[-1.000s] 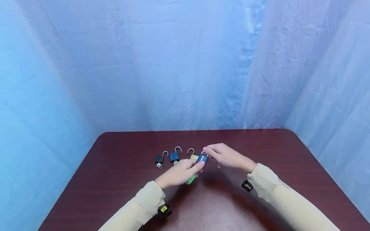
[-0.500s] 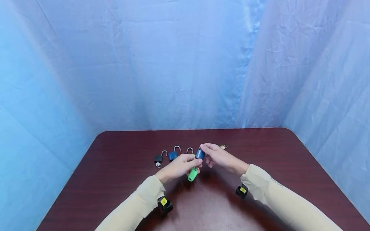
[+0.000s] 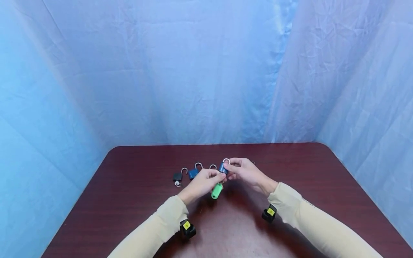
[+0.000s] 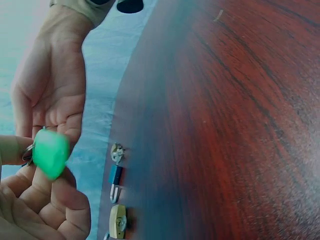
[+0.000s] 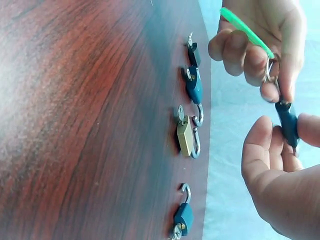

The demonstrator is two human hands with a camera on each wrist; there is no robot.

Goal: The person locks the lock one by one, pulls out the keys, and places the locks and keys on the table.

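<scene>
Blue padlock pinched steady in my right hand, raised above the table. My left hand pinches the key at its base, green tag dangling.

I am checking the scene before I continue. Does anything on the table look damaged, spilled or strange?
Nothing stands out. The padlocks lie in a row on the table with shackles open. The right hand holds a blue padlock; the left hand pinches its key beside the green tag.

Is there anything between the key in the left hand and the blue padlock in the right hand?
Nothing visible. The left hand holds the key with the green tag right at the blue padlock, which the right hand pinches above the table.
</scene>
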